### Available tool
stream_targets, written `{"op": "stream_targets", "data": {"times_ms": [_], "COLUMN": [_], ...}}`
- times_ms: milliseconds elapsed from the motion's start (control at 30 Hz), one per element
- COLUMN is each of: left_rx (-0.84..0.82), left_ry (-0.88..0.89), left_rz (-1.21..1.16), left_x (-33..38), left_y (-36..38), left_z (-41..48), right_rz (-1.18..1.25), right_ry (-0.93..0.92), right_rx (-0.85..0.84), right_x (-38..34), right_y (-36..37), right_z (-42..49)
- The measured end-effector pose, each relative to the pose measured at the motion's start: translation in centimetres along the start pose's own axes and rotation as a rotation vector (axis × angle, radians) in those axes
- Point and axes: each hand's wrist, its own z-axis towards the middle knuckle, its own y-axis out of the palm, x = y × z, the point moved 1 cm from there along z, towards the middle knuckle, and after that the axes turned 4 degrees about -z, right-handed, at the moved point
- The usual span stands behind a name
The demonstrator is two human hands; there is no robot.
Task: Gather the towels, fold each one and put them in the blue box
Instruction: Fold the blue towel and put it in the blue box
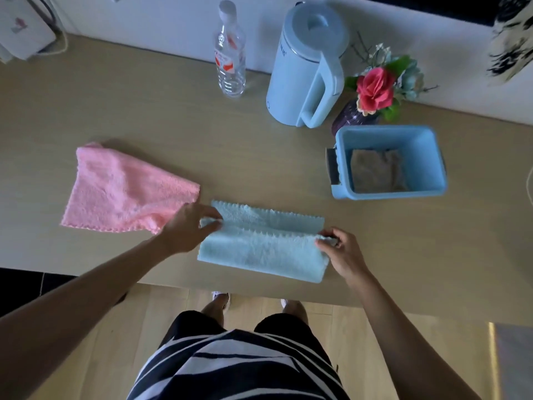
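Observation:
A light blue towel (262,243) lies near the table's front edge, its near half folded over the far half. My left hand (190,226) pinches the towel's left end. At the other end, my right hand (341,252) pinches the folded corner. A pink towel (121,189) lies unfolded and rumpled to the left, apart from both hands. The blue box (429,166) stands at the right with a brown folded towel (375,171) inside it.
Along the back of the wooden table (173,125) stand a clear plastic bottle (230,53), a pale blue kettle (308,67) and a vase of flowers (375,93). A white device (23,30) sits at the far left corner.

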Motion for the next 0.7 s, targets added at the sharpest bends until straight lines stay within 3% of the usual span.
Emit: {"op": "stream_targets", "data": {"times_ms": [233,500,633,700], "left_rx": [0.115,0.108,0.228,0.15], "left_ry": [-0.074,-0.158,0.072,0.173], "left_rz": [0.008,0.121,0.447,0.485], "left_x": [-1.3,-2.7,-1.8,-0.8], "left_y": [1.6,2.7,3.7,5.5], "left_z": [2.9,3.6,2.7,1.6], "right_rz": [0.013,-0.209,-0.612,-0.683], "right_ry": [0.008,0.039,-0.15,-0.343], "right_rx": [0.102,0.22,0.435,0.366], "right_x": [-0.1,1.4,1.2,0.8], "right_y": [1.2,2.1,3.2,4.3], "right_z": [3.5,5.5,4.1,3.3]}}
